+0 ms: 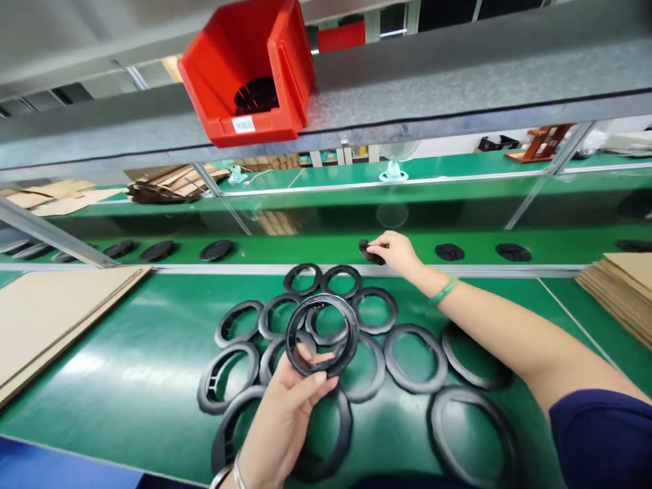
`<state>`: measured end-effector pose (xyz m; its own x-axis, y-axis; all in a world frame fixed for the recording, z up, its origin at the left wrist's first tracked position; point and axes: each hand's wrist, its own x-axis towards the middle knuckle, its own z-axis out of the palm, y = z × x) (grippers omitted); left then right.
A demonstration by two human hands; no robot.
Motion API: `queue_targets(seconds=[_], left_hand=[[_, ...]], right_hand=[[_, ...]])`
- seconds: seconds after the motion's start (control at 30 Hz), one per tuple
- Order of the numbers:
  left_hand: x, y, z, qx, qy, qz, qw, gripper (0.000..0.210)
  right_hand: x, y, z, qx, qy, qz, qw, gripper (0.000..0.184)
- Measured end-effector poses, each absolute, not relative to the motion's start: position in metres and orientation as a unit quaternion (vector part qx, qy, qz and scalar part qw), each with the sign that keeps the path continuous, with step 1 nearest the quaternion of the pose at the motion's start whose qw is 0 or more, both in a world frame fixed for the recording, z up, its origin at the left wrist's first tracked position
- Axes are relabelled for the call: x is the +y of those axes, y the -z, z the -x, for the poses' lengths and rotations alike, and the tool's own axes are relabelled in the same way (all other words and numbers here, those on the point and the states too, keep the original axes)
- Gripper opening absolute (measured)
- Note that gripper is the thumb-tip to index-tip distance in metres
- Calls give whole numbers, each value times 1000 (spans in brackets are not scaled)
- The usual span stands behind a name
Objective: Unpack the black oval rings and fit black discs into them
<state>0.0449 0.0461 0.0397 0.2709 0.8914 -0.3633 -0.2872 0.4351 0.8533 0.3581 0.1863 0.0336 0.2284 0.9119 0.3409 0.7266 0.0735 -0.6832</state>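
My left hand [300, 397] grips a black plastic ring [351, 339] by its near edge, held up over several similar rings. Thumb and fingers are closed on the rim. Further off, my right hand [397, 250] reaches over the green strip behind the table and pinches a round black disc [374, 257] by its edge. The disc is tilted; its far side shows only in part. Beneath my left hand, black rings such as this one [415, 326] lie flat on the green table [137, 387].
Black discs [216, 250] lie in a row along the green strip [275, 252]. Above it, a red bin [244, 129] holding dark parts stands on a metal shelf [432, 88]. Cardboard sheets [61, 305] lie at the left, and a cardboard stack [619, 285] at the right.
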Motion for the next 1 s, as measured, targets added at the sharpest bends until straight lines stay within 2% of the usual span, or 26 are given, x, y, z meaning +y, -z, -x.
queue_targets(seconds=[0.1, 0.17, 0.3, 0.5, 0.77, 1.0], left_hand=[[20, -24, -66, 448, -390, -369, 715, 46], [6, -14, -81, 442, -375, -405, 707, 45], [-14, 1, -107, 425, -362, -472, 682, 42], [-30, 8, -120, 415, -388, -499, 654, 55], [-37, 20, -112, 448, -377, -503, 636, 52], [-39, 26, -104, 441, -368, -500, 648, 56]], right_hand=[[99, -61, -349, -642, -92, 555, 521, 8], [45, -70, -339, -679, -75, 484, 547, 6], [-19, -59, -321, -764, -24, 396, 508, 9], [-20, -22, -315, -821, 118, 337, 445, 13], [-16, 2, -306, -858, 96, 348, 366, 30], [-20, 1, -304, -875, 180, 274, 357, 15]])
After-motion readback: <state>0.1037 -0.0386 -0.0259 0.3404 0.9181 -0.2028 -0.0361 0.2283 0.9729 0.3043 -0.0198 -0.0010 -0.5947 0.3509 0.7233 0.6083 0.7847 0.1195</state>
